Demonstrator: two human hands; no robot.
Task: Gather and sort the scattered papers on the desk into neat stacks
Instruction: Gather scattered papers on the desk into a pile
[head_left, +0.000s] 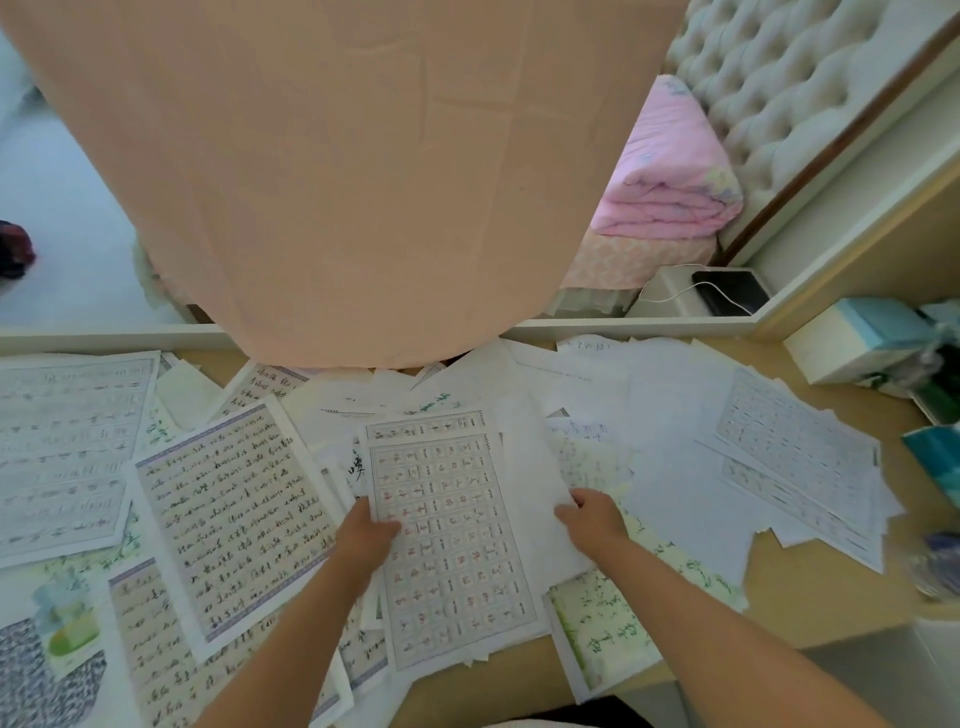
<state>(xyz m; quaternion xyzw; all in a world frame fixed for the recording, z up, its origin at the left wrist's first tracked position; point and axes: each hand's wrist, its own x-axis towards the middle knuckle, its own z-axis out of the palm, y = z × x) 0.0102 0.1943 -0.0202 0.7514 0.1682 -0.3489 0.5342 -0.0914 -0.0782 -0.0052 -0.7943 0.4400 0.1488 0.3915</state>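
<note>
Soft, even daylight, few shadows; wide-angle bending curves the pale wooden desk (810, 587) edges (corners blur most noticeably).

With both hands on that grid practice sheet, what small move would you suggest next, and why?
Probably square it up: the left hand and right hand grip the grid sheet, whose edges sit uneven with the sheets beneath, while other papers lie scattered around the desk.

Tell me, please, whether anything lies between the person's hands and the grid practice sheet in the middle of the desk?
Nothing visible does. The left hand already rests on the left edge of the grid practice sheet, and the right hand grips the white sheets beside its right edge. Other loose papers lie beneath and around it.
</note>
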